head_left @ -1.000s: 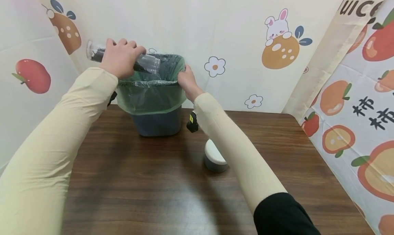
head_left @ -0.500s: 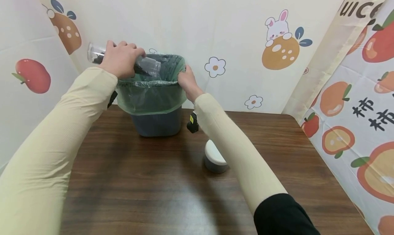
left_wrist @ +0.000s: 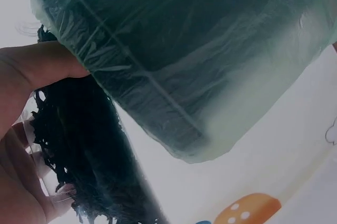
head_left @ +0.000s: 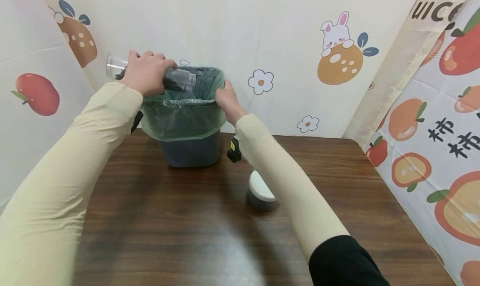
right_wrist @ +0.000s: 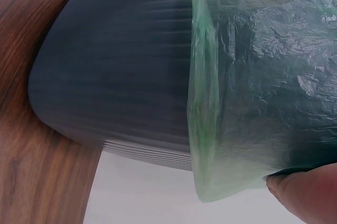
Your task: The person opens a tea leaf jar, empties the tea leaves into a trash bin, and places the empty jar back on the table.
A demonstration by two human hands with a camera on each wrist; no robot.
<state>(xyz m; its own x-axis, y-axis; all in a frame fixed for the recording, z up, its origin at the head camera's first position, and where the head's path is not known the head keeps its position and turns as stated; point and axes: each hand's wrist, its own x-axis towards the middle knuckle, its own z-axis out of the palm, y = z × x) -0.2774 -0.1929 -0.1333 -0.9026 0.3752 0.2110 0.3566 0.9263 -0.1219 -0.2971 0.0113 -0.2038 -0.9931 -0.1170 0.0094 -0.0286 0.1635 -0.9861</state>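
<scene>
My left hand (head_left: 146, 73) grips a clear jar (head_left: 116, 65) from above. The jar lies nearly on its side, its open mouth a little lower and over the bin (head_left: 193, 153). Dark, dry, shredded leaf-like bits (left_wrist: 92, 140) lie inside it, as the left wrist view shows. The bin is dark grey, with a green plastic bag (head_left: 183, 121) lining it and folded down over the rim. My right hand (head_left: 227, 100) holds the bin's right rim through the bag; its thumb shows in the right wrist view. The bin's bottom inside is hidden.
A small grey container with a white top (head_left: 261, 188) stands on the brown wooden table (head_left: 176, 227), partly behind my right forearm. Printed cloth (head_left: 285, 40) with fruit and a rabbit hangs close behind the bin and along both sides.
The dark bits at the jar's base end have thinned out, shifting toward its mouth. Both hands keep their places, and the bin stays put.
</scene>
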